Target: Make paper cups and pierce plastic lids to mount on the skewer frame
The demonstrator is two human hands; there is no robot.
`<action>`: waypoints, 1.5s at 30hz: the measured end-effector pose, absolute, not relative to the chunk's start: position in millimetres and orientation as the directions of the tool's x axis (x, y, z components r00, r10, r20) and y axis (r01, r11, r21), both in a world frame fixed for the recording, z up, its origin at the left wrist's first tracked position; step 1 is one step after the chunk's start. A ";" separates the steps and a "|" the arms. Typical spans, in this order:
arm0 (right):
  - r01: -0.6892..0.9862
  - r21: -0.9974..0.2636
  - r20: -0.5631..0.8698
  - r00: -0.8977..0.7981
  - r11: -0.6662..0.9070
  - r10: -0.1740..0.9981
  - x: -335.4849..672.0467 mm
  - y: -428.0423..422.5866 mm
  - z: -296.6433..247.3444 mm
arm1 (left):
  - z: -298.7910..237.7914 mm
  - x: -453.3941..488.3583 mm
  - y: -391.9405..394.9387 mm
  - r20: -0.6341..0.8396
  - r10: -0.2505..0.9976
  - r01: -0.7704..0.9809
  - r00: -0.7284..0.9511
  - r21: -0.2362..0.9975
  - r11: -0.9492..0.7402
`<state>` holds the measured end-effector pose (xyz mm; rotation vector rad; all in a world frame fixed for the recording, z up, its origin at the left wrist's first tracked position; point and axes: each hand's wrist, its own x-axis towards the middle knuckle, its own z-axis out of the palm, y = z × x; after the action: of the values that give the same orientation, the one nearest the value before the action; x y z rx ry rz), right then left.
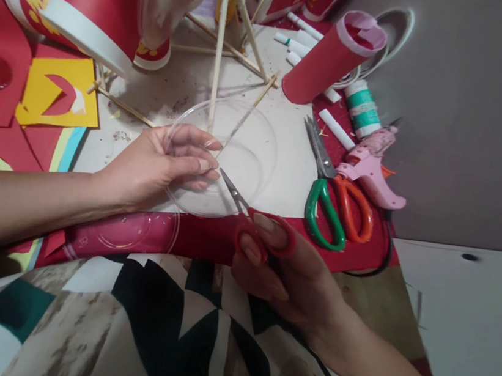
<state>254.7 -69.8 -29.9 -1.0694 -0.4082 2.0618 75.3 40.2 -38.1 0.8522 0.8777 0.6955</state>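
Geometric-patterned green-and-white clothing [155,317]

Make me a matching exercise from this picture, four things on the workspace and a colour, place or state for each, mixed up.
Things:
1. Small scissors
2. Glue gun
3. Large scissors
4. Round plastic disc

Descriptions:
A. Pink body
B. Transparent
C. In the right hand
D. Green and orange handles

Pairs: 1-C, 2-A, 3-D, 4-B
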 end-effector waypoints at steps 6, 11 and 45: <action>-0.493 -0.553 -0.580 -0.351 -0.671 0.736 254.8 -71.6 -25.1 | -36.6 76.0 37.0 -0.336 0.826 -0.139 0.453 0.888 0.438; -0.495 -0.544 -0.591 -0.348 -0.678 0.728 256.1 -72.0 -20.4 | -38.5 74.3 33.0 -0.296 0.847 -0.093 0.442 0.924 0.372; 0.914 -0.383 -0.641 -0.161 -0.131 0.751 264.1 -26.4 36.0 | -35.4 76.6 25.6 -0.239 0.870 -0.003 0.431 0.964 0.266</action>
<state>264.1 -26.4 36.0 -2.1524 -2.1919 1.3326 76.6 25.6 -35.4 1.1518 0.9538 0.7290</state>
